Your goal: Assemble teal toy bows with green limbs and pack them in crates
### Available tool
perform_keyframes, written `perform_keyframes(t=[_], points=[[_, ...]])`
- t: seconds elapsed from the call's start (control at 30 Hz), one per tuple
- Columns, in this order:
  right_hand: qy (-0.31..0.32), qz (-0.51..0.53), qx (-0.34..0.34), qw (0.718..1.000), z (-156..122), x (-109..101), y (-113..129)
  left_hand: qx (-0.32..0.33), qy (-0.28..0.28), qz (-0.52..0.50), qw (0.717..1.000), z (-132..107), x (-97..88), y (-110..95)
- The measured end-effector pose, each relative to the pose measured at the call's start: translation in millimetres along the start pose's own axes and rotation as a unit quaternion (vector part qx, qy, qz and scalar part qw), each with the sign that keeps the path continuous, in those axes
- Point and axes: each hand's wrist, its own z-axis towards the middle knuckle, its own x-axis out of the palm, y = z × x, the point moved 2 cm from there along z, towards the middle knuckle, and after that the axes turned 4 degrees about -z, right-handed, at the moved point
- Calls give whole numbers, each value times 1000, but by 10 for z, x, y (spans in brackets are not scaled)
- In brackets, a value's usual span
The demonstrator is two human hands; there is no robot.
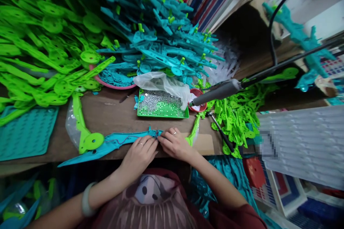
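Blue plastic part point(114, 145), long and tapered, one; at the near edge of our worktop point(113, 114).
Long axis left to right, slightly aslant; pointed tip to the left and a little toward us, other end at our hands. The fingers of our left hand point(141, 151) bend close together over it and grip it. Those of our right hand point(176, 145) curl together at its right end; how tightly they close, or on what, we cannot tell.
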Motion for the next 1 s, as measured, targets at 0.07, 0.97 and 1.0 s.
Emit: perform_keyframes(t=[0.07, 0.97, 1.0], points=[[-32, 21, 38, 999, -70, -3, -16, -14, 11, 6, 1000, 28, 4, -20], [22, 61, 110, 992, -293, 34, -3, -19, 117, 36, 992, 279, -71, 98], [22, 63, 119, 991, -292, 28, 13, -15, 123, 35, 992, 295, -77, 109]])
